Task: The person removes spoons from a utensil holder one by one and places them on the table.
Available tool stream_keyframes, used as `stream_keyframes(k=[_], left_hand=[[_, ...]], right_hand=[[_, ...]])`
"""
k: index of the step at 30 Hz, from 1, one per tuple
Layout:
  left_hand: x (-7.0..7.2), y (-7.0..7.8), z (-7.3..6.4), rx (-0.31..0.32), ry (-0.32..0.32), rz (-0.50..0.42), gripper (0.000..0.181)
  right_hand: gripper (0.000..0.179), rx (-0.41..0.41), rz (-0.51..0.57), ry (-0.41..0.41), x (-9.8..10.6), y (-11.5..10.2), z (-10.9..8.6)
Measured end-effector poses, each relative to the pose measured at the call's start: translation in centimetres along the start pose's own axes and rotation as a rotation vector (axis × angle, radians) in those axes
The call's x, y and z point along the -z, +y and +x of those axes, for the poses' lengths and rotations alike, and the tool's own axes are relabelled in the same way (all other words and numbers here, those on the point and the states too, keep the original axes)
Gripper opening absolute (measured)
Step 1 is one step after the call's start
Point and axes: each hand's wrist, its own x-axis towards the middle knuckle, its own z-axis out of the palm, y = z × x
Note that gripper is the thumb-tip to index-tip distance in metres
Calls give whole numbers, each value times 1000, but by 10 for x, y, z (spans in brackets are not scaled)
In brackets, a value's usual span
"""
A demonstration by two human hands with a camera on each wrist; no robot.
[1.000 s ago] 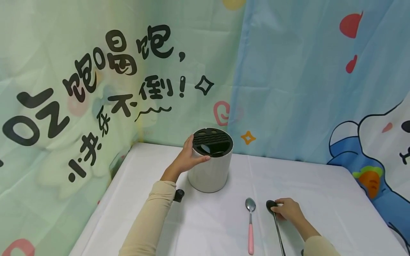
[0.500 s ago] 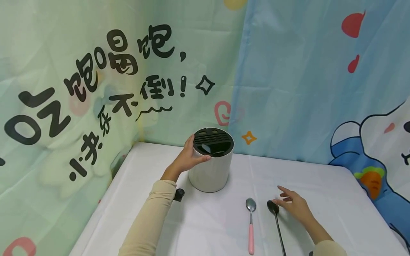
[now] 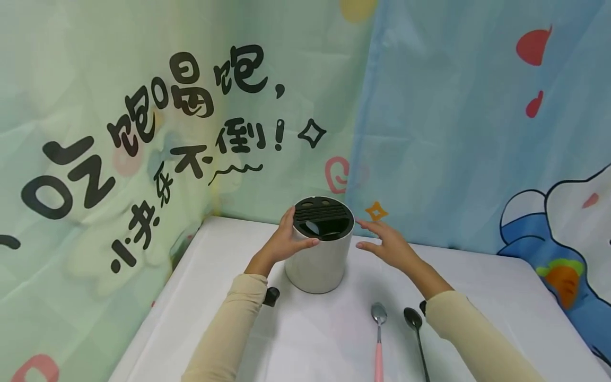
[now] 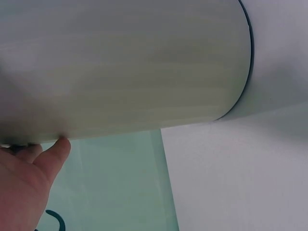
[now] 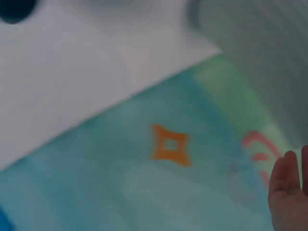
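Observation:
A white round utensil holder (image 3: pixel 317 268) with a black ridged, partly open top stands upright on the table. My left hand (image 3: pixel 281 241) holds its upper left side, thumb across the front near the rim. In the left wrist view, fingertips (image 4: pixel 60 147) touch the holder's pale wall (image 4: pixel 125 72). My right hand (image 3: pixel 389 246) is beside the holder's right side, fingers spread and apart from it, holding nothing. Nearer lie a spoon with a pink handle (image 3: pixel 379 361) and a dark long-handled spoon (image 3: pixel 413 318), both running toward me.
The table has a white cloth (image 3: pixel 329 334). Behind it hangs a blue curtain (image 3: pixel 439 132) with cartoon prints; a green printed curtain (image 3: pixel 157 127) hangs at the left. Small black pieces sit at both wrists.
My right hand has left the dark spoon, which stays on the table, and moved up and left to beside the holder. The left hand stays on the holder. The head view has shifted slightly.

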Motion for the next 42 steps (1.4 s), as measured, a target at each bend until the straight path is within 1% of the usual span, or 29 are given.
stream_keyframes(k=[2,5,7,9,11,13,15,17,20,23,26,28,29,31,35,37,40,42], left_hand=[[-2,0,0,-1,-4,-4,109],[-4,1,-1,-8,-9,1,108],[-4,3,-2,-14,-11,11,108],[-4,4,-2,-17,-12,21,107],[-3,4,-3,-17,-11,26,107],[-3,3,-3,-15,-12,26,107],[-3,3,-3,-12,-11,22,108],[-4,2,-3,-9,-11,20,108],[-5,1,-2,-5,-11,16,109],[-6,0,-3,-2,-13,17,109],[-6,-1,-4,-6,-11,19,109],[-5,0,-4,-7,-8,18,108],[-5,0,-4,-7,-7,17,107],[-4,0,-3,-7,-6,13,107],[-3,-1,-3,-5,-2,11,106],[-3,-1,-3,-4,1,13,106],[-3,-1,-2,-8,6,9,105],[-3,-1,-2,-14,8,9,106]], right_hand=[[56,65,20,-18,2,-12,12],[50,154,48,-34,4,-26,25],[43,195,59,-49,3,-33,30],[35,207,43,-54,1,-40,32],[29,201,17,-45,-2,-45,33],[27,178,-9,-24,-6,-49,34],[32,153,-26,4,-9,-53,34],[39,133,-14,9,-11,-55,36],[42,93,33,-30,-12,-55,38],[37,67,122,-88,-10,-53,39],[34,69,201,-132,-7,-49,38],[39,76,229,-150,-5,-44,38],[41,80,226,-147,-4,-42,37],[39,85,202,-110,-5,-38,36],[22,102,114,29,-8,-33,33],[16,112,80,76,-11,-33,33],[14,107,62,104,-15,-35,33],[17,97,65,107,-16,-38,32]])
